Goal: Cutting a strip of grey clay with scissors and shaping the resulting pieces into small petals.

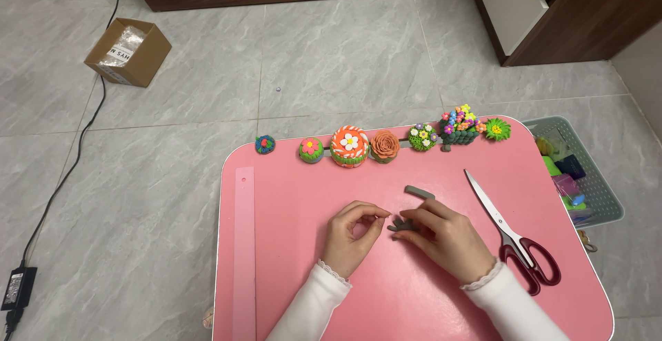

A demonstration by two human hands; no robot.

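Grey mesh basket, beside the tabletop's right edge: holds coloured clay blocks in green, blue, purple and yellow. Cardboard box, on the floor far left: clear plastic bag inside. Pink tabletop, centre: small grey clay piece, pinched under the right hand fingertips; left hand just beside it, fingers curled, thumb and forefinger close, not clearly touching. Second grey clay strip lies just beyond the right hand. Scissors near the right edge.
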